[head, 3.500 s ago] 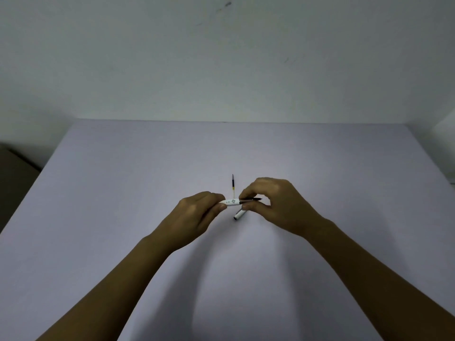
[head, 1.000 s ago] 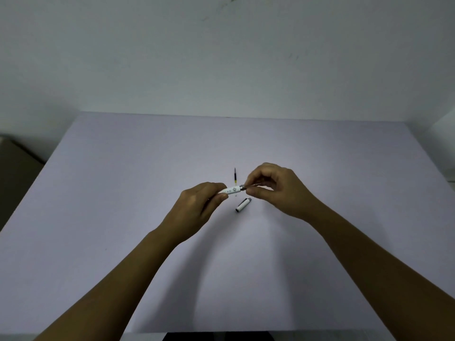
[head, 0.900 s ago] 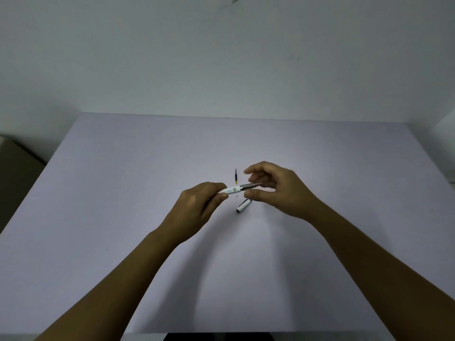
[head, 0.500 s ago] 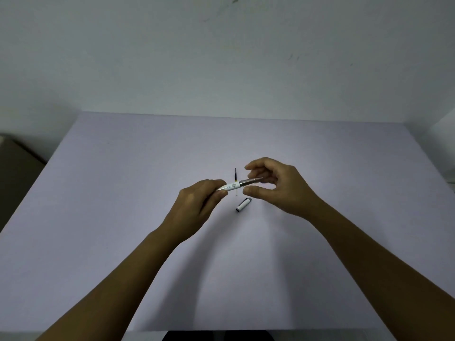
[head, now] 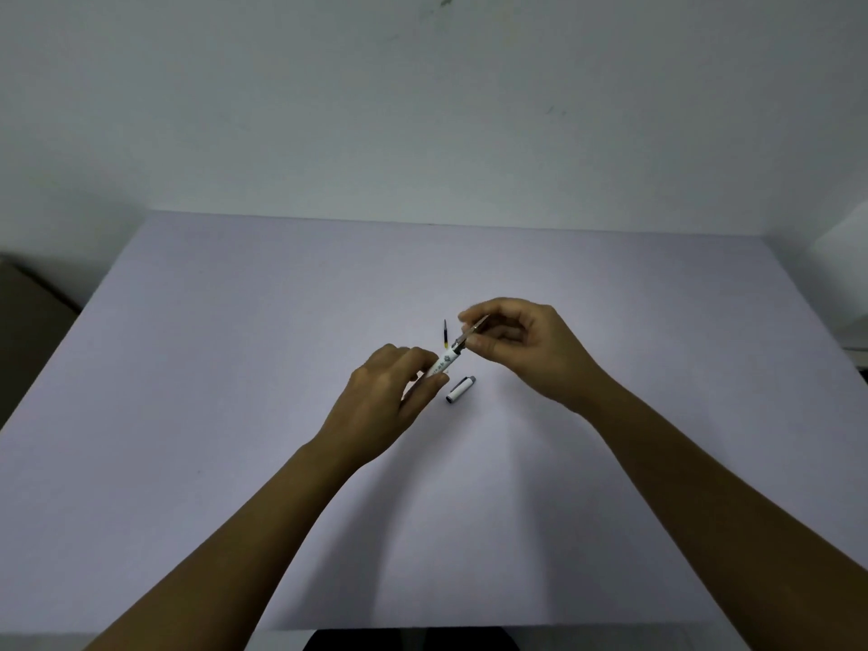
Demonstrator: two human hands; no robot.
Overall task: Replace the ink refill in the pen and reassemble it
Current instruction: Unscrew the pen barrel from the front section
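Observation:
My left hand (head: pixel 394 397) grips the white pen barrel (head: pixel 445 363), which tilts up and to the right above the table. The pen's grey metal tip section (head: pixel 469 335) sticks out of the barrel's upper end, pinched between thumb and forefinger of my right hand (head: pixel 526 350). On the table just below the hands lies the white pen cap (head: pixel 460 390) with a grey end. A thin dark ink refill (head: pixel 445 332) with a yellowish end lies on the table behind the barrel, partly hidden by it.
The pale lilac table (head: pixel 235 368) reaches a plain wall at the back. Its left edge drops to a dark floor area (head: pixel 28 321). A white object (head: pixel 845 284) stands off the table's right side.
The pen's front end has risen, so the barrel now tilts more steeply up to the right. My right hand's fingers have closed again on the tip section. Cap and loose refill have not moved.

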